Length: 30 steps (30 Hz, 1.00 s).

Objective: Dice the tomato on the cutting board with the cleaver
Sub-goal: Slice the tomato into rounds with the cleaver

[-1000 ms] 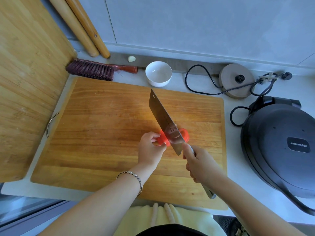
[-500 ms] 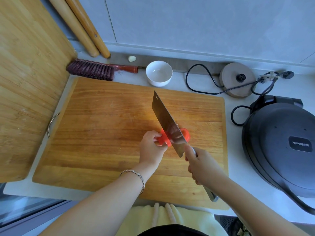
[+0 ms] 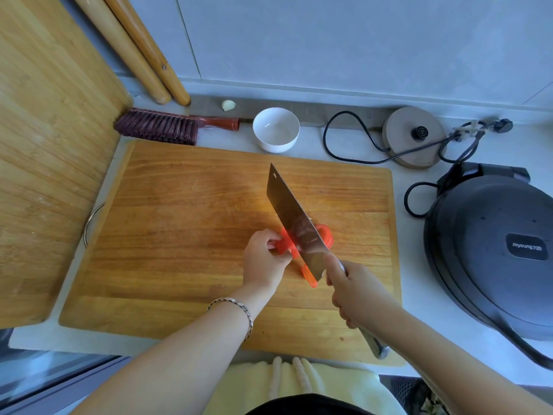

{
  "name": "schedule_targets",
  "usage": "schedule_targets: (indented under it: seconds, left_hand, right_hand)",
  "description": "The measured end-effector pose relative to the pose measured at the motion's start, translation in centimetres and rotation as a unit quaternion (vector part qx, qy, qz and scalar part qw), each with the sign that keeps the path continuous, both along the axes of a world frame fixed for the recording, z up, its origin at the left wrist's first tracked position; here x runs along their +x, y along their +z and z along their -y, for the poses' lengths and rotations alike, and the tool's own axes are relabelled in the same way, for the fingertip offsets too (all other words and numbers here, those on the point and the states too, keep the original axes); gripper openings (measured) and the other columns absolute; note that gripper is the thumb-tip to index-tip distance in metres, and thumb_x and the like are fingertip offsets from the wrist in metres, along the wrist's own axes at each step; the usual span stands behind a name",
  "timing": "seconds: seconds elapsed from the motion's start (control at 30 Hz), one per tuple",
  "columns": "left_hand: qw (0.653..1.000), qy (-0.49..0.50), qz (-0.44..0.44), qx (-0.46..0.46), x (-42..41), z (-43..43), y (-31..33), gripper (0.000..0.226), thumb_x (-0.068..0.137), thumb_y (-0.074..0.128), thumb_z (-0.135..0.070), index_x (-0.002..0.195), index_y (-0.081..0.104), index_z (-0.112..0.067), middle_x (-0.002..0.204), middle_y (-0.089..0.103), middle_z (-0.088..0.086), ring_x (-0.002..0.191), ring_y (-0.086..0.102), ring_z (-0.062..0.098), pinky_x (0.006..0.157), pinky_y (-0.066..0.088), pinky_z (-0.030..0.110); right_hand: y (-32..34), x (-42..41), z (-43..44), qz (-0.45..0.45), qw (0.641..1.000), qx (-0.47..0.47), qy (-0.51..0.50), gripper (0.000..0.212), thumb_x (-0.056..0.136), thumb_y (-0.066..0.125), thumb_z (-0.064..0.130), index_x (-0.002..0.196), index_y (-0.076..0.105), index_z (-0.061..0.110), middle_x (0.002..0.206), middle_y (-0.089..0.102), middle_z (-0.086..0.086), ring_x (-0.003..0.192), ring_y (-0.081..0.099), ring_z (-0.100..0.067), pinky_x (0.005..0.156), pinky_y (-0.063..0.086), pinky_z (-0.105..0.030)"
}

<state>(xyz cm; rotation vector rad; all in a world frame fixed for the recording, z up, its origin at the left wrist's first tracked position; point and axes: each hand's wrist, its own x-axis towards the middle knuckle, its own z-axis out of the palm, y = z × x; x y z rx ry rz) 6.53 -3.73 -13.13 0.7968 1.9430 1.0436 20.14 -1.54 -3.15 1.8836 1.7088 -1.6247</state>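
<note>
On cutting board (image 3: 185,223) — left hand (image 3: 263,262) pinches tomato (image 3: 287,242); right hand (image 3: 353,292) grips cleaver (image 3: 294,217) — blade in tomato.

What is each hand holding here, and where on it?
Right hand: steel cleaver by its handle. Left hand: red tomato, steadied at its left side.

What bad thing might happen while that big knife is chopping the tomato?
The left hand pinches the tomato right beside the cleaver, so a slip might nick a finger. The tomato is small and probably wet, so it may slide under the blade. A cut piece near the blade's heel could get knocked across the cutting board.
</note>
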Motion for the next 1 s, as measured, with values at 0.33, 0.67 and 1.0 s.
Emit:
schedule_targets:
  seconds: [0.33, 0.67, 1.0]
  left_hand:
    - [1.000, 0.005, 0.022, -0.006, -0.1, -0.1, 0.3, 0.024, 0.069, 0.074, -0.009, 0.070, 0.058, -0.026, 0.093, 0.064, 0.005, 0.088, 0.062, 0.015, 0.075, 0.052, 0.026]
    - [1.000, -0.015, 0.001, -0.010, -0.2, -0.1, 0.4, 0.029, 0.071, 0.073, -0.007, 0.067, 0.054, -0.029, 0.091, 0.063, 0.004, 0.086, 0.061, 0.014, 0.073, 0.049, 0.023]
    - [0.999, -0.024, -0.028, -0.019, -0.3, -0.4, -0.2, 0.025, 0.070, 0.075, -0.007, 0.069, 0.056, -0.023, 0.088, 0.063, 0.004, 0.079, 0.061, 0.014, 0.061, 0.042, 0.014]
  right_hand:
    - [-1.0, -0.7, 0.8, -0.006, 0.999, 0.007, -0.034, 0.050, 0.092, 0.029, 0.051, 0.083, 0.053, 0.008, 0.059, 0.041, -0.001, 0.052, 0.037, -0.017, 0.052, 0.035, -0.029]
    - [-1.2, -1.6, 0.2, -0.010, 0.999, 0.005, -0.035, 0.051, 0.093, 0.028, 0.050, 0.079, 0.053, 0.008, 0.058, 0.041, -0.001, 0.050, 0.039, -0.016, 0.045, 0.037, -0.025]
    - [-3.6, -0.3, 2.1, 0.005, 0.999, 0.007, -0.038, 0.045, 0.093, 0.029, 0.048, 0.070, 0.044, 0.012, 0.057, 0.042, 0.000, 0.048, 0.038, -0.014, 0.050, 0.035, -0.027]
